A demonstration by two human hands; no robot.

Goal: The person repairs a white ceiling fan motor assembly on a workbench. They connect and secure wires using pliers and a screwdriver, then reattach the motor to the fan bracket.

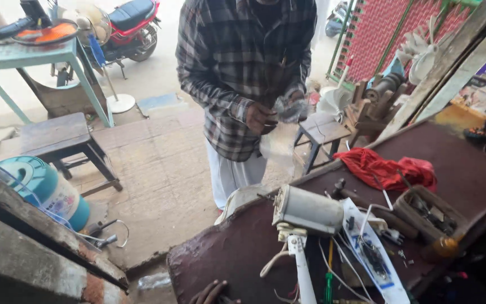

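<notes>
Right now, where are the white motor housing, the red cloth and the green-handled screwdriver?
White motor housing [309, 210]: head view, middle of its side.
Red cloth [386, 169]: head view, centre of the heap.
Green-handled screwdriver [328, 285]: head view, on the handle.

"What's that white thing near the fingers?"
"A white motor [309, 210]. It lies on its side on the dark red table [237, 242], with a white stick [302, 264] below it."

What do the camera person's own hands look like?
Only a few bare fingers of one hand peek in at the bottom edge, by the dark red table. No sleeve, glove or ring shows. The other hand is out of view.
</notes>
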